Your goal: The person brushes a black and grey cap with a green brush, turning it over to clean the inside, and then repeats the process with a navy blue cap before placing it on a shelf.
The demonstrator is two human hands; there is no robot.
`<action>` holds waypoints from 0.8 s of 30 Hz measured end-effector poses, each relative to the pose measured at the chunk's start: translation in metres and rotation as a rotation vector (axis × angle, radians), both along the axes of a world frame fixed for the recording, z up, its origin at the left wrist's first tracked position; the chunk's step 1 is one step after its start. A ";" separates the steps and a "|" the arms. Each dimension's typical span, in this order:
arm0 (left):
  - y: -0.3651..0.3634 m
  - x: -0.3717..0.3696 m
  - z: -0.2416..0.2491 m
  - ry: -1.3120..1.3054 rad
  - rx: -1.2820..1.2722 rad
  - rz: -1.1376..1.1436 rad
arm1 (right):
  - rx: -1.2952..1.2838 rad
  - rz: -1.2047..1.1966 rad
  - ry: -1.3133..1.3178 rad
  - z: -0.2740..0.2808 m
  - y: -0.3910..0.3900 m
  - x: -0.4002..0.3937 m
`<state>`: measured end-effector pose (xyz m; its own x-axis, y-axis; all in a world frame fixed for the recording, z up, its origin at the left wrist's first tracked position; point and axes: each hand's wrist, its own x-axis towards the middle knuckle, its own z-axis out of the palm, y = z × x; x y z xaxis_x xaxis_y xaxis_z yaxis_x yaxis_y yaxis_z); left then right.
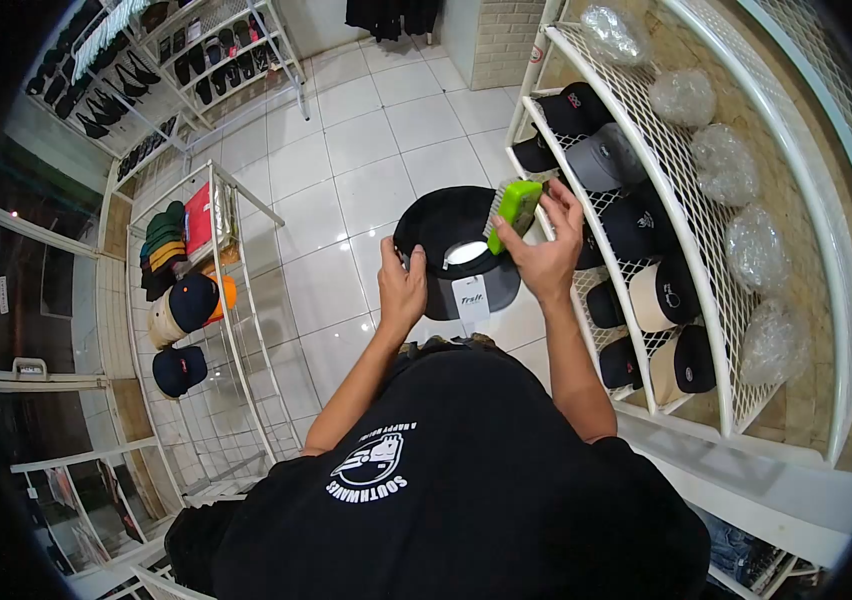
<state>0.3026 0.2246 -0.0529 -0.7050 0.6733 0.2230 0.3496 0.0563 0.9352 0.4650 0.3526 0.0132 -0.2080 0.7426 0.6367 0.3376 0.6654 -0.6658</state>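
In front of my body is a black cap (426, 225) with a grey brim (502, 298), its back opening turned toward me. A white paper tag (471, 300) hangs from it. My left hand (402, 284) grips the cap's left edge, thumb and fingers closed on the fabric. Pinched in my right hand (553, 247) is a bright green brush (516, 213). Its pale bristles face left and overlap the cap's right side in this view.
White mesh shelves (686, 205) with several caps (636, 225) and clear plastic-wrapped bundles (726, 165) rise close on my right. At left stands a white rack (236, 330) with folded caps (186, 305). A shoe rack (221, 50) is farther back, beyond the tiled floor (366, 150).
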 end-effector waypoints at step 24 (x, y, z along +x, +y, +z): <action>-0.003 -0.030 -0.012 -1.333 -0.088 -0.494 | -0.370 0.500 -0.101 0.008 0.010 -0.004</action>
<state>0.2729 0.2211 -0.0645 -0.0433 0.8842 -0.4650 -0.7745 0.2643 0.5747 0.4614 0.3621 0.0214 -0.6328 0.7072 0.3153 0.1187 0.4910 -0.8630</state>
